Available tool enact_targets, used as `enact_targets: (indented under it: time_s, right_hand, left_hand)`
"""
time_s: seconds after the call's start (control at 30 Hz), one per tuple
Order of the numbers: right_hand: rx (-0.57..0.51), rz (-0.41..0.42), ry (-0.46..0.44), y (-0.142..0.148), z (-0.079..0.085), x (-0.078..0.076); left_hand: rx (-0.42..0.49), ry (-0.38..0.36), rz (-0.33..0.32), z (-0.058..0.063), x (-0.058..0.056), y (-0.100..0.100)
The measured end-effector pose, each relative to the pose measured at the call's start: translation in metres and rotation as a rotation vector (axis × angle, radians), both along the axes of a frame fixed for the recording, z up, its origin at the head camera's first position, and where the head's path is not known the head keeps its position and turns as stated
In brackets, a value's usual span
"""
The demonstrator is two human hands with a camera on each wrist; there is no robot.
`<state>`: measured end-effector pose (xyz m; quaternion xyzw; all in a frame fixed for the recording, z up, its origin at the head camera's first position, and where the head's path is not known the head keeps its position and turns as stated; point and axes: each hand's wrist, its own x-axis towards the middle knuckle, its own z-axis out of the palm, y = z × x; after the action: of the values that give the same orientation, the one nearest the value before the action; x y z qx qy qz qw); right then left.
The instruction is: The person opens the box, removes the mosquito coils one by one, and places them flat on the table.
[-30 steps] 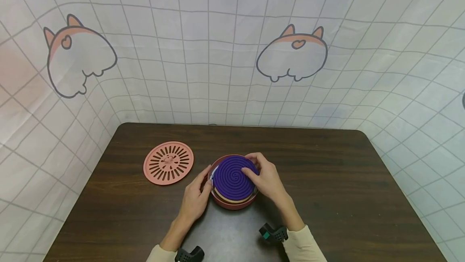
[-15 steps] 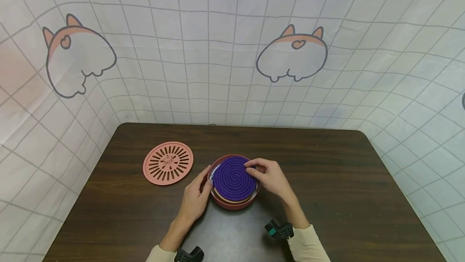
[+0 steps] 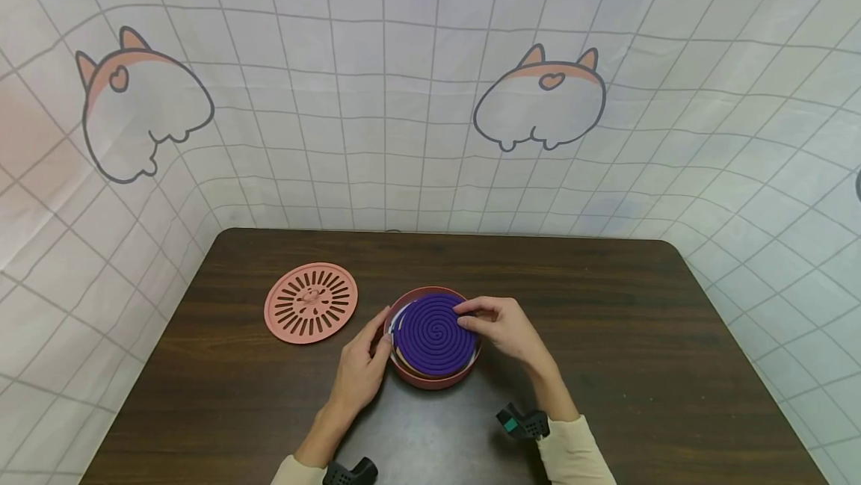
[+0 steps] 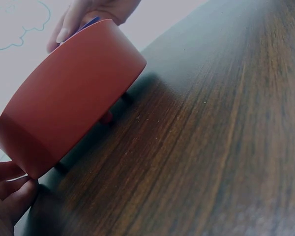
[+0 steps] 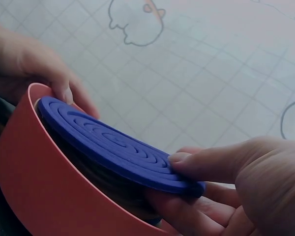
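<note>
A purple mosquito coil (image 3: 433, 335) lies tilted over the mouth of a round red box (image 3: 430, 382). Thumb on top and fingers below, my right hand (image 3: 501, 326) pinches the coil's right edge. In the right wrist view that edge of the coil (image 5: 115, 142) is lifted above the rim, with darker layers beneath it inside the box. My left hand (image 3: 359, 369) holds the left side of the box, thumb and fingers against its wall. The left wrist view shows the box's outer wall (image 4: 73, 93) and short feet under it.
A pink slotted round lid (image 3: 311, 303) lies on the dark wooden table (image 3: 605, 320), left of the box. A white grid-patterned curtain (image 3: 377, 119) hangs behind and at both sides. A black wrist camera (image 3: 525, 423) sits on each wrist.
My right hand has shifted to the right, its thumb moving from the coil's top toward its edge. The coil has moved slightly to the right and nearer me. The left hand stays put.
</note>
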<state>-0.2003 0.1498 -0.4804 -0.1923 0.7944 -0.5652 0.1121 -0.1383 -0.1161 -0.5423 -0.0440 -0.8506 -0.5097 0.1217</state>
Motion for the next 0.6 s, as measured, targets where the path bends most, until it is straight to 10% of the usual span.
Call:
enact_targets:
  time_s: [0.6]
  right_hand:
    - [0.013, 0.074, -0.043, 0.007, 0.0022, -0.0007]
  left_hand:
    - [0.0, -0.012, -0.009, 0.0002, -0.0002, -0.0006]
